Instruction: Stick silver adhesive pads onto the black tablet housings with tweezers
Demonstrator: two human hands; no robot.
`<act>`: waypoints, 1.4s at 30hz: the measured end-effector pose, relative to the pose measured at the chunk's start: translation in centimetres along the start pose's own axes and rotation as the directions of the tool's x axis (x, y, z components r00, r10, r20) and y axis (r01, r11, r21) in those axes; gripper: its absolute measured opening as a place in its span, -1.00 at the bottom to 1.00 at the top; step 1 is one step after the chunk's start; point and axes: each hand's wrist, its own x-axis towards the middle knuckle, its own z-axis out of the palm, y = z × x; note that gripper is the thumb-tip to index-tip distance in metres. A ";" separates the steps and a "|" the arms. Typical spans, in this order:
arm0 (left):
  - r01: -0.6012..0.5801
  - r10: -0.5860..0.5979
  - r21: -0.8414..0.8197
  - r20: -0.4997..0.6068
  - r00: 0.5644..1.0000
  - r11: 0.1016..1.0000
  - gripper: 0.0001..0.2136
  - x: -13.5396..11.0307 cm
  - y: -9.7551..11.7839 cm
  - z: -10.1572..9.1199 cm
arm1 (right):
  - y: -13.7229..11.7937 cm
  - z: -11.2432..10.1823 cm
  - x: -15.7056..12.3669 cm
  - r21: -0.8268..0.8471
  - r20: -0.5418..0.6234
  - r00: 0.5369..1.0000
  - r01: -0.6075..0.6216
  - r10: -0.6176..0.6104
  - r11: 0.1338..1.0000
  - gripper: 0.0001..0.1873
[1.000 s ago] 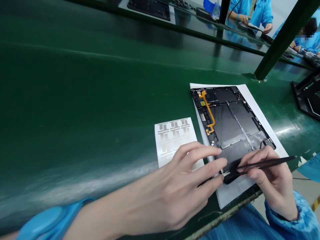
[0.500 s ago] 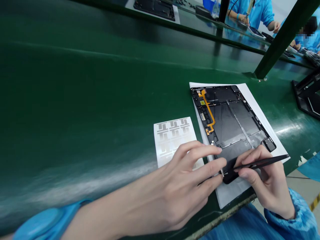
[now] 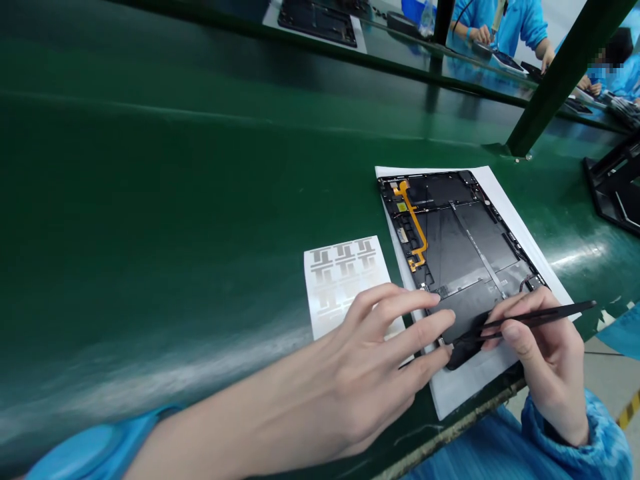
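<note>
An opened tablet (image 3: 463, 247) lies face down on a white sheet of paper (image 3: 505, 193), its black inner parts and an orange flex cable (image 3: 414, 223) showing. My left hand (image 3: 370, 373) rests with fingers stretched out, fingertips pressing the tablet's near left corner. My right hand (image 3: 543, 353) pinches black tweezers (image 3: 530, 320), whose tips touch the tablet's near edge close to my left fingertips. A white sticker sheet (image 3: 340, 277) printed with grey shapes lies just left of the tablet, partly under my left hand.
The green conveyor belt (image 3: 175, 200) stretches left and back. A green post (image 3: 555, 80) rises behind the tablet. A black stand (image 3: 617, 187) sits at the right edge. Other people in blue coats (image 3: 505, 27) work at the far side, near another tablet (image 3: 320, 17).
My right hand and the tweezers have shifted slightly along the tablet's near edge. My left hand has stayed pressed on the corner. The view has drifted a little.
</note>
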 end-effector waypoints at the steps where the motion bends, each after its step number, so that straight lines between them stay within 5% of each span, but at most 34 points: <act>1: -0.006 0.006 0.008 0.002 1.000 1.000 -0.85 0.0 0.0 0.0 | 0.0 0.1 0.0 0.016 -0.004 1.000 -0.007 0.007 1.000 -0.87; 8: -0.023 0.024 0.105 -0.018 1.000 0.994 -0.77 -0.3 -0.1 0.5 | 0.1 0.1 0.1 0.011 0.011 1.000 -0.001 0.001 1.000 -0.87; 18: 0.003 -0.001 0.062 -0.030 1.000 0.998 -0.72 -0.4 0.2 0.7 | 0.1 -0.4 0.8 -0.221 0.193 0.966 0.213 -0.172 0.952 -0.95; 24: -0.001 0.000 0.080 0.015 1.000 0.997 -0.79 0.0 0.0 0.2 | 0.5 -2.7 1.6 -0.385 0.053 0.977 0.210 -0.205 0.899 -0.92; 32: -0.004 0.005 0.042 -0.029 1.000 0.999 -0.80 0.3 0.1 0.2 | 1.4 -3.0 1.7 -0.310 0.007 0.982 0.183 -0.190 0.933 -0.91; 37: -0.051 0.057 0.120 -0.043 0.997 0.991 -0.73 6.5 -4.8 -2.0 | 1.8 -2.7 1.6 -0.306 -0.026 0.991 0.120 -0.134 0.945 -0.84; 39: 0.181 -0.197 0.154 0.092 0.976 0.971 -0.72 9.3 -8.4 -2.3 | 2.2 -2.7 1.5 -0.293 -0.038 0.992 0.106 -0.123 0.950 -0.81; 40: 0.375 -0.400 0.179 0.128 0.908 0.909 -0.71 10.3 -10.3 -2.2 | 2.4 -2.6 1.4 -0.288 -0.043 0.991 0.107 -0.124 0.952 -0.80; 42: 0.495 -0.528 0.217 0.137 0.838 0.842 -0.62 11.3 -14.0 -1.6 | 2.8 -2.6 1.3 -0.277 -0.026 0.990 0.127 -0.139 0.952 -0.78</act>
